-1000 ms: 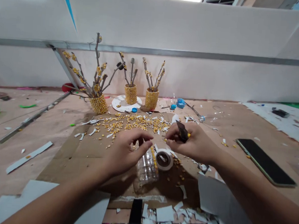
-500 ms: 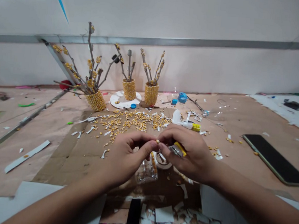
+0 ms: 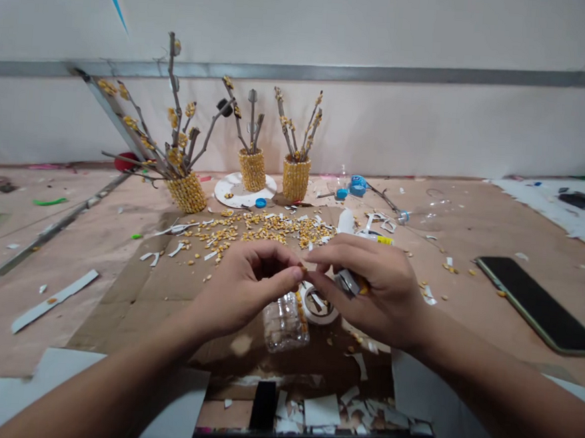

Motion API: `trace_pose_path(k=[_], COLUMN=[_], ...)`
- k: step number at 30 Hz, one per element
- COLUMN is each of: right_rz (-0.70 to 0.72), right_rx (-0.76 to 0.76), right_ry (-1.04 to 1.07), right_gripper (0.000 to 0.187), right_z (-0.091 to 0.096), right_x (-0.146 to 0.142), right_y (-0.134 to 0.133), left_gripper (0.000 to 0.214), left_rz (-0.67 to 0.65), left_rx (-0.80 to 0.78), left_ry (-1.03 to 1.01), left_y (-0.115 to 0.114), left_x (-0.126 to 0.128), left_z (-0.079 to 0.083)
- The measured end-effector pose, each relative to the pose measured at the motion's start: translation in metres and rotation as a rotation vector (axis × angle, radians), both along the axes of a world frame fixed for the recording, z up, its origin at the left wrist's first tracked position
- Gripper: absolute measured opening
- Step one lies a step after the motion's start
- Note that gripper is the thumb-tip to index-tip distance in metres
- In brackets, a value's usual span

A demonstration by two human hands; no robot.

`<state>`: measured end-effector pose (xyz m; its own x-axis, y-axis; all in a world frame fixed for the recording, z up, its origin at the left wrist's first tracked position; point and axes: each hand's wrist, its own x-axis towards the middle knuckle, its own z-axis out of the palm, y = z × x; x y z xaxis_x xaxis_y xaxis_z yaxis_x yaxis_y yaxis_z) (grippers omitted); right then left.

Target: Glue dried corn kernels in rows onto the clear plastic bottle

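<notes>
A corn kernel (image 3: 304, 268) is pinched at the thumb of my left hand (image 3: 250, 284). Close against it is my right hand (image 3: 375, 288), with thumb and index fingertip near the kernel. Tucked in the right palm is a small grey and yellow tool (image 3: 349, 282), mostly hidden by the fingers. Below both hands, a clear plastic bottle piece (image 3: 285, 325) lies on the cardboard, with a row of kernels along its right side. Beside it, partly under my right hand, rests a roll of white tape (image 3: 320, 312). Loose corn kernels (image 3: 272, 229) spread beyond the hands.
Three kernel-covered pots (image 3: 295, 179) with twigs stand at the back, one on a white disc (image 3: 224, 192). A phone (image 3: 542, 303) lies at right. A clear bottle (image 3: 430, 215), blue caps (image 3: 260, 203) and paper scraps (image 3: 322, 411) are scattered around.
The kernel between my fingertips has shifted slightly left, and my hands have drawn a little apart. A blurred pale spot now shows left of the bottle piece. The view has tilted slightly.
</notes>
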<state>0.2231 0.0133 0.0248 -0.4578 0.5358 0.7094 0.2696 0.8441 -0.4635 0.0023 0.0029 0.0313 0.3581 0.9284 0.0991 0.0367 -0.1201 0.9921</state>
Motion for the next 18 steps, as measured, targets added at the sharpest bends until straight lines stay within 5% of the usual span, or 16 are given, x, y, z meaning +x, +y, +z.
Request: trace_pose_path(k=[8,13,18], right_rz=[-0.017,-0.158,-0.117], right_rx=[0.011,0.013,0.091], right_ry=[0.0,-0.1,-0.21], right_gripper=[0.002,0.052,0.06], right_z=[-0.005,-0.007,-0.014], right_x=[-0.002,-0.003,-0.013], right_y=[-0.001,-0.001,-0.007], left_gripper=[0.021,0.034,0.033], left_rz=[0.042,0.099,0.098], left_rx=[-0.056,-0.154,-0.198], left_ry=[-0.032,-0.194,-0.306], left_y=[-0.004,-0.008,-0.016], left_x=[-0.003,-0.008,-0.005], left_z=[-0.001,-0.012,-0.016])
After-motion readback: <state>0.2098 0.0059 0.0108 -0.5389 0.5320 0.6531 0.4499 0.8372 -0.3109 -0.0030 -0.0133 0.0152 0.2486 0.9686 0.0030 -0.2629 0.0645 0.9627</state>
